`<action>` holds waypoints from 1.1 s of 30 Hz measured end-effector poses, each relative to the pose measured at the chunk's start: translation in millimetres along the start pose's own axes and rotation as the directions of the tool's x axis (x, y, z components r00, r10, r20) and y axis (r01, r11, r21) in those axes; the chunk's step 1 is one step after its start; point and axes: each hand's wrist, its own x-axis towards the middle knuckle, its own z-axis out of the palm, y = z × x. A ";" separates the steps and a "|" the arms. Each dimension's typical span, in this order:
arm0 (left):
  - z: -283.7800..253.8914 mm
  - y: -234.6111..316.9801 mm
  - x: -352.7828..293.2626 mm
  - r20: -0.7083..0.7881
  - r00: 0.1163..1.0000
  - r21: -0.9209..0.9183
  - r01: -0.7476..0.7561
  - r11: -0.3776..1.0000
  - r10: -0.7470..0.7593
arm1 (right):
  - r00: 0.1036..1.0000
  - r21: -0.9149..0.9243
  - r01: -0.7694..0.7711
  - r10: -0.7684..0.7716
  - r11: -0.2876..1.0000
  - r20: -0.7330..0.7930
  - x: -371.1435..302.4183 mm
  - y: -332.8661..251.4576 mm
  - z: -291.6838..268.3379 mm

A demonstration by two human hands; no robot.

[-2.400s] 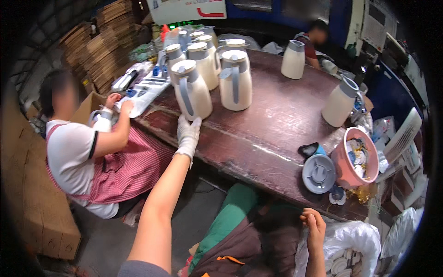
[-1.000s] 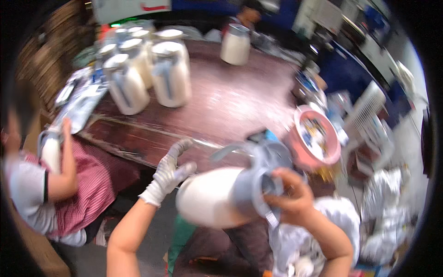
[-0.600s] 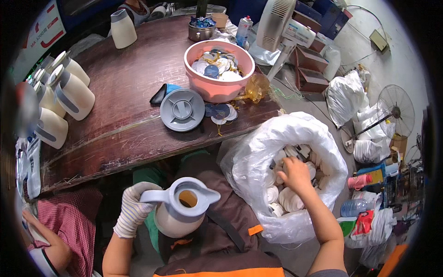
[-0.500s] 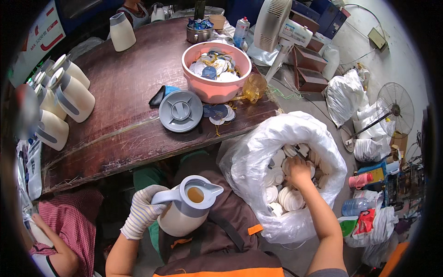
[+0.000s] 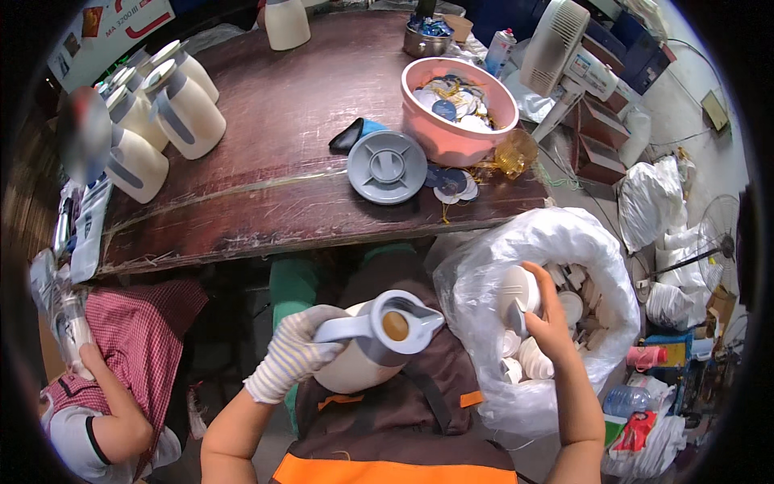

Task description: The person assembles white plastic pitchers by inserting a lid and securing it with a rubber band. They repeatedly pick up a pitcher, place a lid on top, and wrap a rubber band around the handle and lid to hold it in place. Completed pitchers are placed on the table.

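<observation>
My left hand (image 5: 292, 355), in a striped knit glove, is closed round the handle of a cream and grey jug (image 5: 361, 367). The jug stands over my lap without a lid; a tan inner surface shows through its round mouth, and its spout points right. My bare right hand (image 5: 551, 324) grips a round white lid (image 5: 520, 289) with a grey tab, above a clear plastic bag (image 5: 556, 230) full of similar white lids (image 5: 538, 359). The palm side of my right hand is partly hidden.
On the dark wooden table (image 5: 266, 153) stand several cream jugs (image 5: 187, 119), a grey round plastic cover (image 5: 387, 167), a pink basin (image 5: 459, 141) of paper tags and an amber cup (image 5: 516, 152). A co-worker's arm (image 5: 117, 395) is at lower left. A white fan (image 5: 556, 48) stands behind.
My right hand has come up out of the pile with a white lid in it. The view has shifted left, and my left hand still holds the jug.
</observation>
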 end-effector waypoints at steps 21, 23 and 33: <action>-42.4 -28.7 -31.5 0.064 0.985 -0.142 -0.149 0.979 0.159 | 0.738 0.321 -0.172 -0.094 0.931 0.669 36.8 -36.9 120.8; -41.8 -25.5 -30.2 0.068 0.980 -0.067 -0.180 0.981 0.185 | 0.744 0.312 -0.146 -0.104 0.939 0.660 40.8 -39.4 116.3; -40.0 -27.2 -30.6 0.084 0.984 -0.129 -0.148 0.981 0.159 | 0.816 0.276 -0.057 -0.115 0.959 0.567 33.9 -18.8 104.7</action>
